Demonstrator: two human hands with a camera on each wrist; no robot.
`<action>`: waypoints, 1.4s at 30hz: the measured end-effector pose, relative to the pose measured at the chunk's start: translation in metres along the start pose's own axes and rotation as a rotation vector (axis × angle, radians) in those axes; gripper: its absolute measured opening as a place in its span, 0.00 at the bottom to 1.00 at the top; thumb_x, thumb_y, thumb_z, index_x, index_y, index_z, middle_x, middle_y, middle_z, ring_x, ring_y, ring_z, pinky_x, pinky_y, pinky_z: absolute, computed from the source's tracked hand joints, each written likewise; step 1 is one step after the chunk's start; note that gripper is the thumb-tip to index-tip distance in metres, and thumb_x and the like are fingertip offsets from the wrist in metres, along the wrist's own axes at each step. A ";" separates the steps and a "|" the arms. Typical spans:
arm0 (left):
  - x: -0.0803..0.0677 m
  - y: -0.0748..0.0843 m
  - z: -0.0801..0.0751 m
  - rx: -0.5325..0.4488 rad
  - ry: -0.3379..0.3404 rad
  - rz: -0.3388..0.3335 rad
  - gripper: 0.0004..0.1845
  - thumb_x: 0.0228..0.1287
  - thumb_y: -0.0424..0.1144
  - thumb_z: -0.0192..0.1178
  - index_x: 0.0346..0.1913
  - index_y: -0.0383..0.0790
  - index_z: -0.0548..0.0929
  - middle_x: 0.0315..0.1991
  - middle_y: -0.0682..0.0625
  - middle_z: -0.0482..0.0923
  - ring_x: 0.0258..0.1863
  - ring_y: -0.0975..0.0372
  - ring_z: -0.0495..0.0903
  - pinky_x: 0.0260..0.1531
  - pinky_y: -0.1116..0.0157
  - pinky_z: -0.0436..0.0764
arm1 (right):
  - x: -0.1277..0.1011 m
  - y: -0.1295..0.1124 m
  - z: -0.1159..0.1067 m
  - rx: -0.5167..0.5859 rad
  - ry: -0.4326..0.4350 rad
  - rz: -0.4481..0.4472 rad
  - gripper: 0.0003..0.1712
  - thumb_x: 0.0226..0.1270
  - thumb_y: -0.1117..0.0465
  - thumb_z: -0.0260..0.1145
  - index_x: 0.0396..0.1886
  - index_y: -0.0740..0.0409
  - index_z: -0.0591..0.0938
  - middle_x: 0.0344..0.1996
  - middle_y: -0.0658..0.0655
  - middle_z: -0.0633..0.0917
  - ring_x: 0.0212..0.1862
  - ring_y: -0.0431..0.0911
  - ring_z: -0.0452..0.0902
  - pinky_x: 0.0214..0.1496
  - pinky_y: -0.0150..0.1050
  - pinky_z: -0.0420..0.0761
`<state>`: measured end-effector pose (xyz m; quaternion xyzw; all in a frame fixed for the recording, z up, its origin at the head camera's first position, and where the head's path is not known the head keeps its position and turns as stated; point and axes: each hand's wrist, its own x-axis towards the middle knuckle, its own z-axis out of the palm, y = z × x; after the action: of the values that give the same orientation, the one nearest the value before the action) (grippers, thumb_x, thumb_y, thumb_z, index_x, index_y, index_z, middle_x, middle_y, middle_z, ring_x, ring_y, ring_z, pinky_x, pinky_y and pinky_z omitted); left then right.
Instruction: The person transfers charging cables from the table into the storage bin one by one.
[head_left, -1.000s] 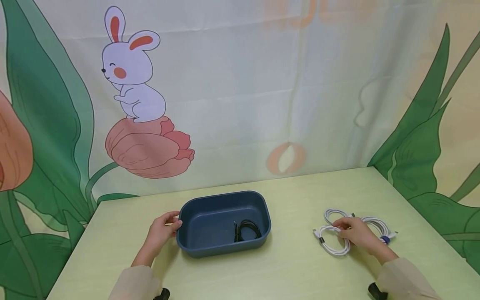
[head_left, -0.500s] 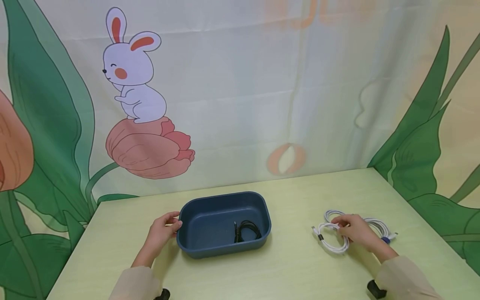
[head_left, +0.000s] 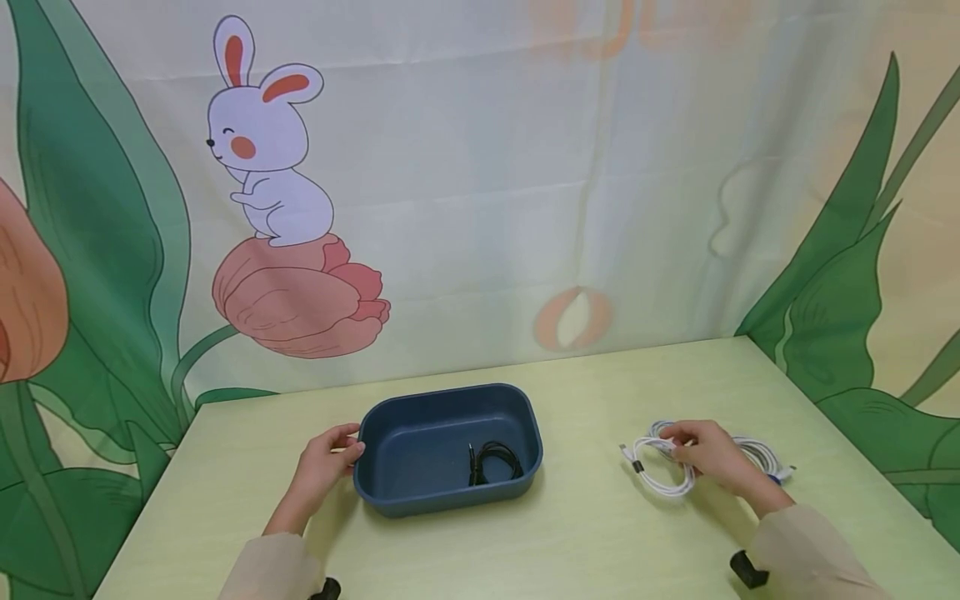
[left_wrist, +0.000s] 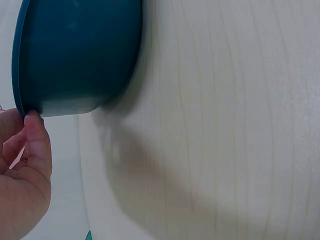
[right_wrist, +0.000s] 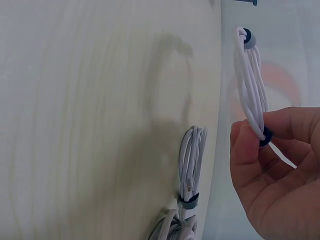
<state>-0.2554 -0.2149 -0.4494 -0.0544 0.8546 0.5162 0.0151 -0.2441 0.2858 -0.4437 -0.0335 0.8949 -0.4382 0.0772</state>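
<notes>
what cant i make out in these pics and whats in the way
Head: the plug on the held cable is too small to tell its type.
Head: the right hand covers part of the two other cables.
Left wrist: the box is cut off by the top edge, and its wall hides the inside.
Right wrist: the bottom edge cuts off the lowest cable.

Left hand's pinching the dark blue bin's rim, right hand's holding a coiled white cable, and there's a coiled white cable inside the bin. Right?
Wrong colour: the coiled cable inside the dark blue bin is black, as the head view shows. The left hand and right hand are as you say.
</notes>
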 end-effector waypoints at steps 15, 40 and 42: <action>-0.001 -0.001 0.000 -0.010 0.001 -0.014 0.20 0.61 0.30 0.51 0.57 0.29 0.68 0.42 0.38 0.70 0.32 0.61 0.72 0.32 0.68 0.79 | 0.008 -0.004 0.001 0.017 0.008 -0.017 0.16 0.55 0.73 0.55 0.46 0.69 0.76 0.30 0.58 0.73 0.29 0.44 0.67 0.22 0.34 0.73; 0.000 -0.001 0.000 -0.011 0.002 -0.006 0.20 0.61 0.31 0.51 0.57 0.29 0.68 0.41 0.39 0.70 0.31 0.62 0.73 0.31 0.69 0.78 | 0.018 -0.018 0.002 -0.026 0.019 -0.002 0.16 0.56 0.72 0.56 0.45 0.68 0.76 0.31 0.57 0.74 0.28 0.44 0.66 0.23 0.35 0.72; 0.000 0.000 -0.001 -0.008 -0.001 -0.010 0.20 0.61 0.31 0.51 0.57 0.29 0.67 0.42 0.39 0.70 0.32 0.61 0.73 0.32 0.68 0.79 | 0.019 -0.019 0.002 -0.029 0.018 -0.004 0.16 0.56 0.72 0.56 0.45 0.67 0.76 0.31 0.57 0.73 0.28 0.44 0.66 0.23 0.35 0.72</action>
<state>-0.2557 -0.2155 -0.4493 -0.0584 0.8522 0.5196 0.0179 -0.2623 0.2707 -0.4321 -0.0324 0.9017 -0.4257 0.0679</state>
